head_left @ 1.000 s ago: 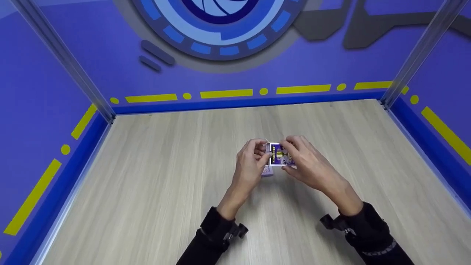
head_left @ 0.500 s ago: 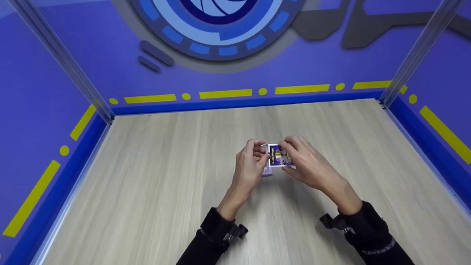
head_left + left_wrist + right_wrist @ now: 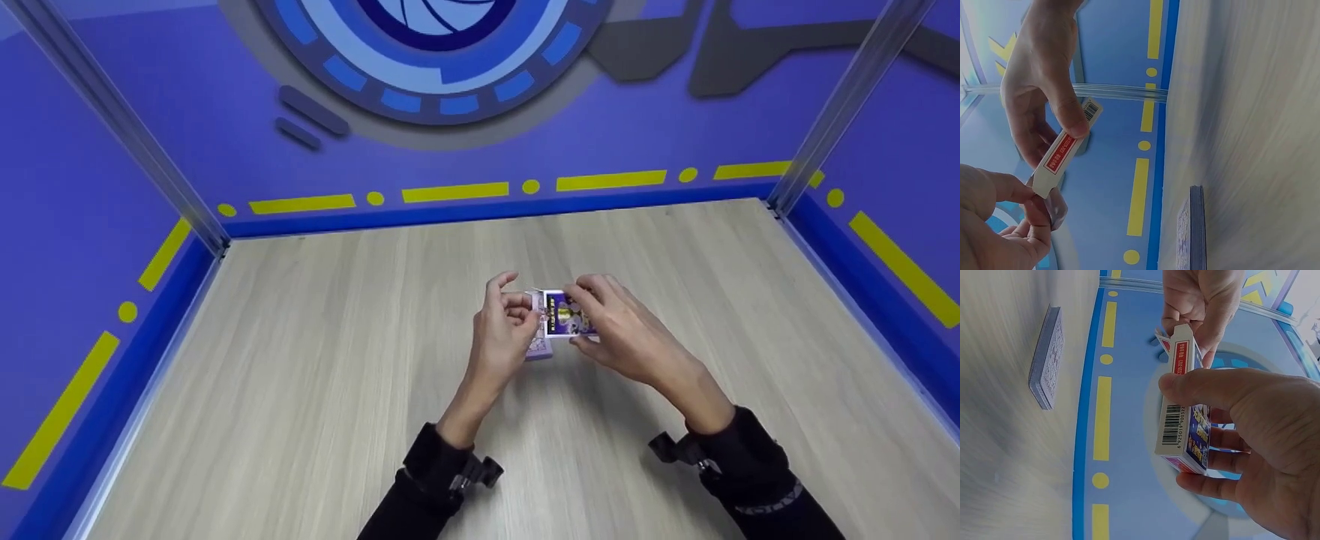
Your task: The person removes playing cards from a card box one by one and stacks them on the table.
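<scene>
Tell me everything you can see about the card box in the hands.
The card box is a small cardboard tuck box, purple-printed front, white side with a red label and barcode. It is held above the table, off the deck. The right hand grips its body; the left hand pinches its opened flap end.
</scene>
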`<action>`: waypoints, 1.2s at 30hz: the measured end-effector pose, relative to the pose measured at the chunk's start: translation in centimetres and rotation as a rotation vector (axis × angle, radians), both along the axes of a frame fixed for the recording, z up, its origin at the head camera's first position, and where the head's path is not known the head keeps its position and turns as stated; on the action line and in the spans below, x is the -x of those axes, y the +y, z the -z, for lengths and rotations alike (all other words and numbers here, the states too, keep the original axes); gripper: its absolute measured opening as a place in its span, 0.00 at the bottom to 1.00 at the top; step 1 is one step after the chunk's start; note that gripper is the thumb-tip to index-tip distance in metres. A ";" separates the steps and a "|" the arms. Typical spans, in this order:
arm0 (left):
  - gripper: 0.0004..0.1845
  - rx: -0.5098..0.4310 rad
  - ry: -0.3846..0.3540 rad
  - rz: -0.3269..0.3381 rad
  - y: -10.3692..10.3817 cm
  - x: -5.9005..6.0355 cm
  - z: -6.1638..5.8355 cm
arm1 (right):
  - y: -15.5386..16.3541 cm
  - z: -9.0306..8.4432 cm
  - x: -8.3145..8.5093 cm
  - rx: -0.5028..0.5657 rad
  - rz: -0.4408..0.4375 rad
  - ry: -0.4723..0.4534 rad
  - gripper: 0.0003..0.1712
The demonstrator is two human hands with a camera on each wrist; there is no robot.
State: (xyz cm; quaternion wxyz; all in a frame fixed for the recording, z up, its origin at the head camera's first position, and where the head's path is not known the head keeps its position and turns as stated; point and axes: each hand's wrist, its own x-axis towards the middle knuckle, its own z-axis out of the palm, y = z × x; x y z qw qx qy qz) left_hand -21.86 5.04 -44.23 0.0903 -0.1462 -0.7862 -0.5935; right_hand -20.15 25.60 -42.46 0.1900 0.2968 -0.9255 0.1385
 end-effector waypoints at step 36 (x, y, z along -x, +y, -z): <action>0.23 0.076 0.015 -0.003 -1.6 0.4 -1.4 | 0.7 0.2 0.5 0.019 -0.004 0.007 0.42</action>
